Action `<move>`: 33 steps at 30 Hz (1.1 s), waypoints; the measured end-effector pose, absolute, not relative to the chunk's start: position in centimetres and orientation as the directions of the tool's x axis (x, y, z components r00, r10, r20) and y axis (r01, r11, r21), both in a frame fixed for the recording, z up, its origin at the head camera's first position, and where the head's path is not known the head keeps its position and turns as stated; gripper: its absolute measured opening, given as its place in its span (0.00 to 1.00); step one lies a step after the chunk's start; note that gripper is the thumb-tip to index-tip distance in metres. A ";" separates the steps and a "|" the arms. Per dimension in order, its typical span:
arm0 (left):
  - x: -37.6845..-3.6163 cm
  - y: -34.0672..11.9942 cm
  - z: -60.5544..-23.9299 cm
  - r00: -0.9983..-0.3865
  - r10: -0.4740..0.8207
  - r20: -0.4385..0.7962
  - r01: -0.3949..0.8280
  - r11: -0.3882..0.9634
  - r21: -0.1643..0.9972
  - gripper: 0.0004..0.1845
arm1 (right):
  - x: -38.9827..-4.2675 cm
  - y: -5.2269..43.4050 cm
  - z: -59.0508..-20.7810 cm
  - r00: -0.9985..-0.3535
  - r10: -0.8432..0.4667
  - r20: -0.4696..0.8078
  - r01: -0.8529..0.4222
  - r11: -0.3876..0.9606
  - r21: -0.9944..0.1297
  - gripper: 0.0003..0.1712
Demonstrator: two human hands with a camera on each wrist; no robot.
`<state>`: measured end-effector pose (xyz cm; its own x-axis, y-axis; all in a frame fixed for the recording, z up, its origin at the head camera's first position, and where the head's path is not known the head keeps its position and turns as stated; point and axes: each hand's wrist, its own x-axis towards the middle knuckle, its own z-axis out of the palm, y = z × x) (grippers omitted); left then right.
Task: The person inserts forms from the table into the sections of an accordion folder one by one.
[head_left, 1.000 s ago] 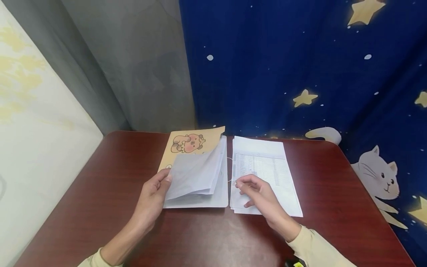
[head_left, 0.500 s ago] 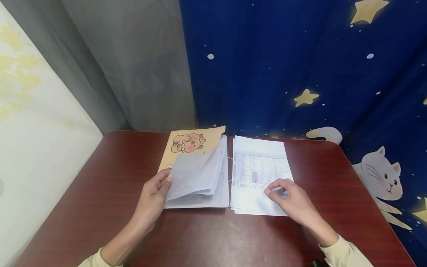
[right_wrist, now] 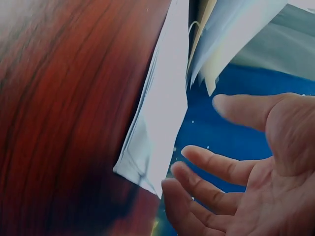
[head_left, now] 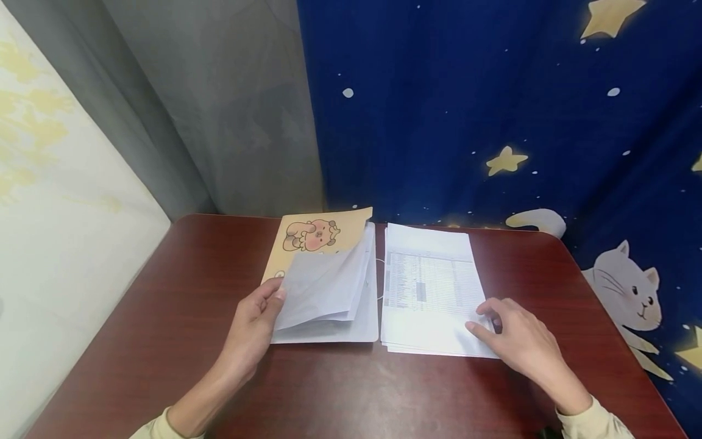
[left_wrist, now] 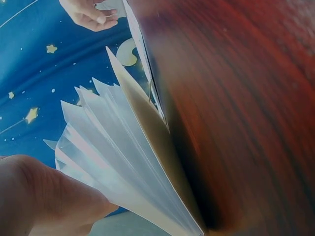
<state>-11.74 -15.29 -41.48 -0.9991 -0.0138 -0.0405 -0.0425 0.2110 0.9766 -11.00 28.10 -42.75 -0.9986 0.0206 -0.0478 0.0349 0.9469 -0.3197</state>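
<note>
On the table lies an open tan-covered folder (head_left: 304, 235) with a cartoon bear on it. Its white sheets (head_left: 320, 286) are partly lifted and bowed; in the left wrist view the sheets (left_wrist: 106, 130) fan apart above the tan cover (left_wrist: 142, 118). My left hand (head_left: 255, 317) pinches their left edge between thumb and fingers. To the right lies a stack of white papers (head_left: 433, 274), the top one printed with a table. White loops (head_left: 379, 261) bridge the folder and stack. My right hand (head_left: 518, 335) is at the stack's lower right corner, thumb and fingers spread apart, holding nothing.
The dark red wooden table (head_left: 181, 292) extends on both sides and in front. A grey curtain (head_left: 241, 110) and a blue star-patterned curtain (head_left: 439, 110) hang behind it. A white wall (head_left: 60, 231) stands at the left.
My right hand has moved right across the printed sheet, from its left part to the lower right corner, and its fingers have spread. The left hand has kept its hold on the lifted sheets.
</note>
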 end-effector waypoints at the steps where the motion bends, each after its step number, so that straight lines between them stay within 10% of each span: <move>1: -11.7 -15.3 -41.5 -0.999 -0.017 -0.038 -0.040 0.212 0.976 0.17 | -11.0 28.3 -42.8 -0.999 0.019 -0.047 0.033 0.947 -0.319 0.27; 10: -11.7 -15.1 -41.8 -0.999 -0.001 -0.037 -0.036 0.197 0.980 0.17 | -12.4 30.6 -44.0 -0.993 0.030 -0.114 0.070 0.928 -0.367 0.39; 33: -11.7 -15.0 -41.1 -1.000 -0.011 -0.028 -0.030 0.211 0.977 0.18 | -15.1 31.8 -44.3 -0.978 0.036 -0.206 0.093 0.958 -0.273 0.33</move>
<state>-11.75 -15.01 -41.14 -0.9995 -0.0110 -0.0280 -0.0297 0.2110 0.9770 -15.11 31.76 -44.29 -0.9778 0.0356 -0.2064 0.0925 0.9575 -0.2732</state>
